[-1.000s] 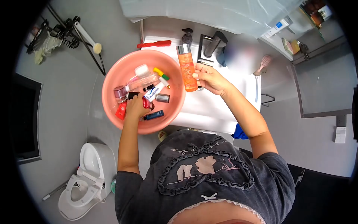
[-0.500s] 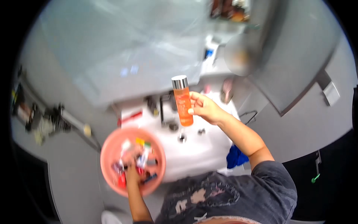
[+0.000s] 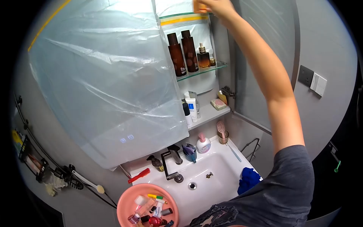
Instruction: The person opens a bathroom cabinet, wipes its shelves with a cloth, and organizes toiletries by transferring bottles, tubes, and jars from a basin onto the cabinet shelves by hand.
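Observation:
At the top edge, my right hand [image 3: 218,7] is closed on the orange bottle [image 3: 198,6], at the cabinet's upper glass shelf [image 3: 181,16]; most of the bottle is out of frame. Below it, two brown bottles [image 3: 176,56] and a dropper bottle [image 3: 203,58] stand on the lower glass shelf. Only a sliver of my left hand [image 3: 140,224] shows at the bottom, inside the pink basin [image 3: 121,200], beside a round red item [image 3: 154,221] and other small toiletries. Its fingers are mostly hidden.
A white sink [image 3: 211,166] lies below the cabinet, with a black faucet [image 3: 175,154], a pump bottle [image 3: 203,144] and a red comb [image 3: 139,176] around it. Blue cloth [image 3: 248,181] is at its right. The cabinet door [image 3: 264,68] stands open at the right; plastic film covers the left side.
The view has tilted up to the cabinet. My right hand has risen from above the sink to the upper shelf with the orange bottle. My left hand stays in the basin, now mostly cut off.

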Tool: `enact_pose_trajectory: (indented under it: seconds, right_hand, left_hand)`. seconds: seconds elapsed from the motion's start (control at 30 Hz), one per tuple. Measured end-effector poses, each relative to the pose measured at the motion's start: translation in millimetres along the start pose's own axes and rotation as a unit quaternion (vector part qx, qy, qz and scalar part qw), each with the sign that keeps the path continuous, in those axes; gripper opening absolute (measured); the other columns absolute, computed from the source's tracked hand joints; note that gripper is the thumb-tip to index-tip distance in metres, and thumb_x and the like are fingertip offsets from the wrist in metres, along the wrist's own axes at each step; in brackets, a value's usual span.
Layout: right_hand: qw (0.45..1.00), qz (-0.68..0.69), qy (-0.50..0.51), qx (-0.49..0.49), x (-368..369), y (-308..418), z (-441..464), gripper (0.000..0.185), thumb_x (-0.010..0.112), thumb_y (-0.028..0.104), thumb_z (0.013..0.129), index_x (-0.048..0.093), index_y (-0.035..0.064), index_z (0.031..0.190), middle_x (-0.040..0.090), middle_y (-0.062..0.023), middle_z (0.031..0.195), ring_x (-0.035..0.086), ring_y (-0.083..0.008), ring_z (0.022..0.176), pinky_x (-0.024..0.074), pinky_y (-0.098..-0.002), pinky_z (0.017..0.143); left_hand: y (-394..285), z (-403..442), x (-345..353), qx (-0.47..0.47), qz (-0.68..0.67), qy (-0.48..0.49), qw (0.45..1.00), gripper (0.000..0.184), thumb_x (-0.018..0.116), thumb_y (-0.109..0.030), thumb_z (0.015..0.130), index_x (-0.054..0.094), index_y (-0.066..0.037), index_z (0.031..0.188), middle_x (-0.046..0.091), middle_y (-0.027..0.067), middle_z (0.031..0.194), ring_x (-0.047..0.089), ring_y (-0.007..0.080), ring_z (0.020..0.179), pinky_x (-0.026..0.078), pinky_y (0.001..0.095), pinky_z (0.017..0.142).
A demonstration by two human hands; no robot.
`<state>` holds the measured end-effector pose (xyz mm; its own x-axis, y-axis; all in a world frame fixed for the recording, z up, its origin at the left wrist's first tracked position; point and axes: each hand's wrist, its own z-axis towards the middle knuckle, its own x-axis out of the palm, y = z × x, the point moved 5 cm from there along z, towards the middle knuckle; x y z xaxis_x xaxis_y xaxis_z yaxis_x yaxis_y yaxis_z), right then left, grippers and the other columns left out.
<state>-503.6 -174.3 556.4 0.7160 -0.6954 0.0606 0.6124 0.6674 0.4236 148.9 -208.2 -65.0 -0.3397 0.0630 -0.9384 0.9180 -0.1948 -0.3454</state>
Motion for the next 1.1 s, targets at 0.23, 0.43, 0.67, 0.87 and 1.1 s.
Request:
enact_pose_trajectory:
  seconds: [0.23,0.43,0.67,0.87,1.1]
  right_hand:
    - [0.975,-0.212,-0.01,0.066,88.4,-74.6,82.3,0.052,0.078,0.029,0.069,0.061,0.0009,0.109,0.064,-0.0128,0.102,0.063,-0.019,0.092,0.0498,-0.0331,0.08]
    - [0.943,-0.329,-0.021,0.04,119.3,-81.7,90.5,0.051,0.08,0.032,0.066,0.064,0.0009,0.103,0.066,-0.0163,0.098,0.064,-0.026,0.09,0.0494,-0.0333,0.08]
    - [0.953,-0.295,0.063,-0.003,137.2,-177.3,168.8,0.036,0.07,0.039,0.073,0.066,0.0044,0.079,0.065,-0.0133,0.074,0.063,-0.0252,0.065,0.051,-0.0367,0.058]
    - [0.797,-0.561,0.113,-0.194,160.3,-187.9,146.8,0.026,0.056,0.027,0.078,0.06,0.002,0.079,0.061,-0.0101,0.073,0.056,-0.0255,0.06,0.0466,-0.0392,0.054]
    - [0.911,-0.358,0.152,-0.14,168.0,-140.4,58.7,0.024,0.056,0.022,0.081,0.056,0.0006,0.091,0.06,-0.0118,0.085,0.056,-0.0256,0.072,0.047,-0.0379,0.063]
  left_hand:
    - [14.1,-10.0,3.3,-0.092,0.007,-0.017,0.996,0.069,0.073,-0.033,0.071,0.046,-0.006,0.128,0.056,0.0209,0.118,0.053,0.0344,0.109,0.042,0.0415,0.094]
    - [15.0,-28.8,-6.3,-0.129,-0.031,-0.068,0.989,0.067,0.075,-0.026,0.067,0.048,-0.005,0.124,0.054,0.021,0.118,0.052,0.0367,0.109,0.041,0.043,0.094]
    - [20.7,-60.9,-11.0,-0.171,-0.115,-0.163,0.965,0.065,0.077,-0.019,0.062,0.05,-0.004,0.12,0.053,0.0212,0.117,0.051,0.0395,0.108,0.041,0.0449,0.094]
    - [-37.1,-62.4,-45.0,-0.111,-0.071,-0.232,0.964,0.041,0.066,-0.016,0.073,0.055,-0.007,0.111,0.06,0.0162,0.101,0.056,0.036,0.096,0.045,0.0427,0.084]
    - [-3.8,-48.3,-59.1,-0.126,-0.037,-0.213,0.968,0.043,0.065,-0.022,0.077,0.054,-0.007,0.116,0.058,0.0145,0.112,0.054,0.0334,0.104,0.043,0.0427,0.087]
